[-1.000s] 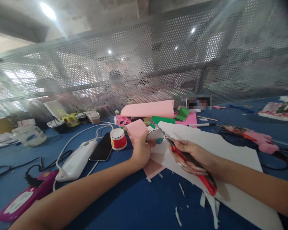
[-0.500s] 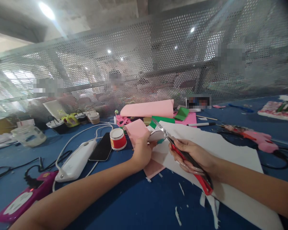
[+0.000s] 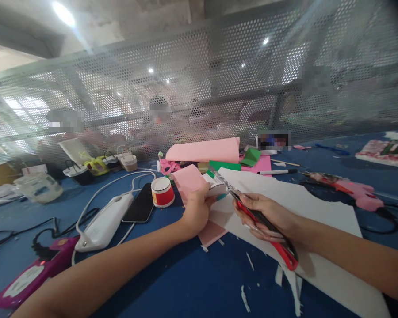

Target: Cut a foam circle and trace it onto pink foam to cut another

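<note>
My left hand (image 3: 196,211), fingers closed, pinches a small white rounded paper piece (image 3: 216,190) above the sheets. Teal shows just under that piece; I cannot tell what it belongs to. My right hand (image 3: 272,215) is wrapped round scissors (image 3: 257,215) with red and black handles. Their metal blades point up and left and meet the edge of the white piece. Beneath both hands lie a large white sheet (image 3: 321,221) and pink paper (image 3: 188,179). A red and white paper cup (image 3: 162,193) stands left of my left hand.
Left are a phone (image 3: 139,204), a white power strip (image 3: 102,223) with cables and a magenta device (image 3: 36,271). A pink glue gun (image 3: 354,192) and a marker (image 3: 277,172) lie right. White scraps (image 3: 245,299) litter the front. Behind stands a perforated metal screen (image 3: 185,92).
The scissor handles have spread slightly apart, the lower one shifting right. The white piece has tilted a little in my left hand. Both hands stay in nearly the same place.
</note>
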{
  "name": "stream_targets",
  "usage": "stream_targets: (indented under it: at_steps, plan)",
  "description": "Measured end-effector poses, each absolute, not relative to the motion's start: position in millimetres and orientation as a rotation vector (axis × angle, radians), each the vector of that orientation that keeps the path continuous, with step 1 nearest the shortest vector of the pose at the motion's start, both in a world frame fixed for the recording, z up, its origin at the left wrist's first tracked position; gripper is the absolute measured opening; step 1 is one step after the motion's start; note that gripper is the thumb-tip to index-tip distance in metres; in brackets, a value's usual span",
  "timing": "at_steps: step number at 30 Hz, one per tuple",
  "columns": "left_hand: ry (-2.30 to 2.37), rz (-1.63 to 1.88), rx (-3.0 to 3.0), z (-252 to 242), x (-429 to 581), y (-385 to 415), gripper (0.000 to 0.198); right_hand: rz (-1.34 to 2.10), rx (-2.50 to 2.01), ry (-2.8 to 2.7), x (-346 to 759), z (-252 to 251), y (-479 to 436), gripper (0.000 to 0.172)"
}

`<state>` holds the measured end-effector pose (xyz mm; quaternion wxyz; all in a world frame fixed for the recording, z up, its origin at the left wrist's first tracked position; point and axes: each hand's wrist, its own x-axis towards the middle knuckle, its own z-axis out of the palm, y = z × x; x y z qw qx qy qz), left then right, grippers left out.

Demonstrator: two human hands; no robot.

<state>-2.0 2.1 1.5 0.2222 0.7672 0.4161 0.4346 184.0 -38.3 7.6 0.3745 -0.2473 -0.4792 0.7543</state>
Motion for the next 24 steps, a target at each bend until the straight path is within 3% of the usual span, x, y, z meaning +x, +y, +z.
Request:
stream_targets:
  at_steps: [10,24]
  plan:
    - [1.236,1.231,2.132,0.7,-1.3,3.1,0.025,1.853,-0.637,-1.207,181.3,2.2,-37.1,0.026]
    - [1.234,1.214,2.177,2.7,-1.4,0.7,0.008,1.864,-0.689,-1.224,181.1,5.6,-38.5,0.025]
